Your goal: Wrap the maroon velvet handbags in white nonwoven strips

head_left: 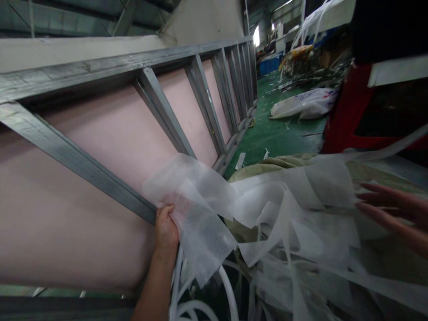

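Observation:
My left hand (167, 227) grips a thin, translucent white sheet (207, 240), thumb in front and fingers showing faintly through it. The sheet looks like plastic or foam film; its exact kind is unclear. Just left of that hand a grey metal strut (100, 174) slants across a pale pink panel (103, 120). At the right edge my right hand (397, 214) is stretched out with its fingers apart, somewhat blurred. Below and left of its fingertips lies a loose heap of similar white sheets and strips (310, 227), partly resting on olive-green sacking (267, 167).
A metal frame (93, 62) with slanted bars runs away along the left. White tubing (229, 290) curls at the bottom. A red-framed unit (347, 111) stands at the right. Farther off, a white plastic sack (304, 103) lies on the green floor (264, 129), with blue bins (270, 64) behind.

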The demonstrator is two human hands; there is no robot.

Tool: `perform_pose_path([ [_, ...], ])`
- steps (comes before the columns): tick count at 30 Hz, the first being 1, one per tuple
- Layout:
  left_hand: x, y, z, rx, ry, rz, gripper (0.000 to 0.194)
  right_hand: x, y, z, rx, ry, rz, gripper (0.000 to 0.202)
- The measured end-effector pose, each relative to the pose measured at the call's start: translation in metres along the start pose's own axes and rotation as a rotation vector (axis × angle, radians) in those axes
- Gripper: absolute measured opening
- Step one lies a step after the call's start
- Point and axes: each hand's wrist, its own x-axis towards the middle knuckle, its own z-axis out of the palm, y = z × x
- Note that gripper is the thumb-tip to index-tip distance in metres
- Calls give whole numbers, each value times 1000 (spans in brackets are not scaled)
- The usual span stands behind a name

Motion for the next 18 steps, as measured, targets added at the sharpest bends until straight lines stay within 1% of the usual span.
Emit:
perform_pose_path([
  [1, -5, 3, 9, -18, -34, -24, 32, 12, -23, 5, 58, -67, -28, 69],
  [2, -12, 6, 18, -33, -67, -51, 34, 22, -49, 14, 80, -97, -104, 82],
  [4, -27, 8, 35, -32, -124, -118, 33, 40, -101, 40, 159, -163, -281, 105],
  [5, -34, 6, 41, -9, -152, -152, 31, 47, -125, 56, 217, -210, -340, 112],
  [6, -41, 4, 46, 30, -180, -184, 29, 53, -144, 70, 283, -312, -379, 114],
  [7, -47, 0, 48, 87, -216, -214, 26, 58, -158, 82, 329, -445, -417, 102],
  [8, -52, -4, 48, 154, -258, -240, 23, 61, -167, 90, 324, -536, -461, 81],
  [9, -55, -9, 45, 220, -296, -257, 22, 65, -169, 94, 282, -562, -503, 58],
  [10, -56, -14, 42, 274, -326, -269, 21, 68, -165, 92, 203, -512, -538, 39],
  [11, -56, -18, 36, 308, -343, -283, 20, 73, -156, 86, 102, -383, -553, 30],
  [12, -55, -22, 30, 336, -353, -294, 17, 77, -144, 76, 1, -196, -541, 29],
  [14, -52, -29, 17, 421, -391, -306, 12, 88, -113, 47, -156, 180, -458, 30],
  [15, -50, -32, 11, 499, -452, -304, 9, 92, -98, 32, -203, 308, -418, 31],
  [16, -48, -36, 7, 595, -540, -290, 9, 95, -83, 17, -229, 392, -390, 31],
  [18, -46, -43, 4, 784, -749, -229, 18, 95, -59, -8, -238, 461, -370, 30],
])
